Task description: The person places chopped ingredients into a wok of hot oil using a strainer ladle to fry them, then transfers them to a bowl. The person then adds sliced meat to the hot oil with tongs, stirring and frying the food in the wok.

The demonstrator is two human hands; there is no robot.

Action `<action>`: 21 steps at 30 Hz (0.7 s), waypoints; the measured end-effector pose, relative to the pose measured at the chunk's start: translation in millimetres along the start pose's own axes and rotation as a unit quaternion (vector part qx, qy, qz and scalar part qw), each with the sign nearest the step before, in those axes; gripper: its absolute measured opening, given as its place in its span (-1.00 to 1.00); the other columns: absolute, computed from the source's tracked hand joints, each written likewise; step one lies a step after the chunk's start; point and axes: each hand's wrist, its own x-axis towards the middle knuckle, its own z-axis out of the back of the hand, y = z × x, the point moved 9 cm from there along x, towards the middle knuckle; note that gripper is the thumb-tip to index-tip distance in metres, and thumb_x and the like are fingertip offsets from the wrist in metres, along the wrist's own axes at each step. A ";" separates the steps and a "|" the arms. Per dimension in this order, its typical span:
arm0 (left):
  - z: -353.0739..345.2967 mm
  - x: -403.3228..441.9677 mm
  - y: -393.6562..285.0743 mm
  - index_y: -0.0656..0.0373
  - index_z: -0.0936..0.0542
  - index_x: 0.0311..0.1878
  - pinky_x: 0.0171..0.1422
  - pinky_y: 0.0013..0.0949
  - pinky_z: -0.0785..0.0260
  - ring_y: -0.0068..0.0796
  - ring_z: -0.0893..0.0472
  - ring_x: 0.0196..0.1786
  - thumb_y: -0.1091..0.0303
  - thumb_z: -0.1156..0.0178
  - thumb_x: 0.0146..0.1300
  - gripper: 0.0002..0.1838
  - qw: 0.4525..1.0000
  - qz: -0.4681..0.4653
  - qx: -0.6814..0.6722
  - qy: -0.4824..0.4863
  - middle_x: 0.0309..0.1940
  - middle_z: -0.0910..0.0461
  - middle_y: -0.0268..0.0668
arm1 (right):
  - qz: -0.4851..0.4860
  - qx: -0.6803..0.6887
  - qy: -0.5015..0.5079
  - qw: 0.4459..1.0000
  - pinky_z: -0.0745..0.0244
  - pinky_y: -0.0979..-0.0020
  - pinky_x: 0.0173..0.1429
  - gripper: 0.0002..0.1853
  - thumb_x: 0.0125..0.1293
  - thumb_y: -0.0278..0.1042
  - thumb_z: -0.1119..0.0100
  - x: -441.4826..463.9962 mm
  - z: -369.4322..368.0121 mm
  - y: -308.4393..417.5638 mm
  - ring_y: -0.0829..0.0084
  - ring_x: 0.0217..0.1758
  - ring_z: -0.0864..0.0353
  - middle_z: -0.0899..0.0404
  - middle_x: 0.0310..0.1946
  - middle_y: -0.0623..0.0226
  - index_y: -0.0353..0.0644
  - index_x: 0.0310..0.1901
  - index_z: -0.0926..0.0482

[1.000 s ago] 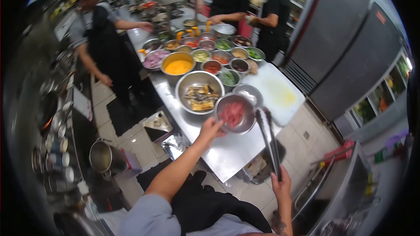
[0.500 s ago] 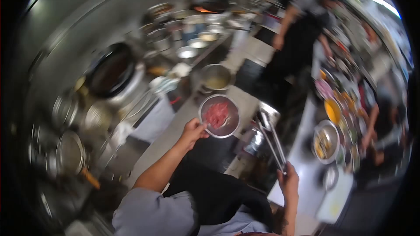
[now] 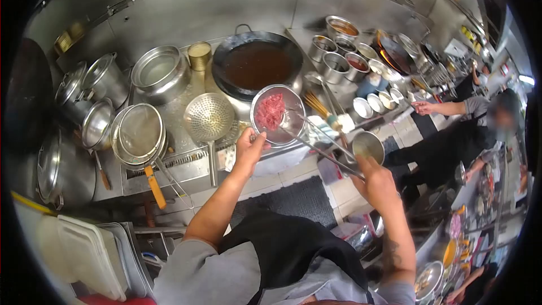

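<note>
My left hand (image 3: 250,151) grips the near-left rim of a metal bowl (image 3: 294,103), with the thumb over the edge. Raw red sliced meat (image 3: 270,112) lies in the left part of the bowl. My right hand (image 3: 377,185) is closed around long metal tongs (image 3: 324,151). Their arms are spread, and the tips reach into the bowl beside the meat. Just beyond the bowl sits a large black wok (image 3: 222,62) of dark brown liquid; the bowl overlaps its near edge in view. To the left, a perforated skimmer (image 3: 209,117) rests on the stove.
Mesh strainers (image 3: 141,130) and a large steel pot (image 3: 161,73) stand left. Sauce containers (image 3: 336,68) and small white bowls (image 3: 363,107) line the right. Another pot (image 3: 368,146) is behind my right hand. A co-worker (image 3: 451,141) stands at right, one arm over the counter.
My view has swung left to face the stove and wok. The bowl of meat came along in my left hand. The tongs moved from beside the bowl to inside it.
</note>
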 end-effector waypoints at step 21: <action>83.9 75.8 8.5 0.12 -0.36 -0.32 -0.33 -0.44 -0.53 -0.51 -0.53 -0.42 0.44 -0.09 0.24 -0.91 0.981 0.018 -0.072 -0.181 -0.39 -0.49 -0.32 | 0.182 0.008 0.025 0.983 -0.43 0.13 -0.23 -0.70 0.04 -0.45 -0.18 197.0 -35.6 -17.0 -0.01 -0.33 -0.54 -0.53 -0.43 -0.04 -0.30 -0.15 -0.50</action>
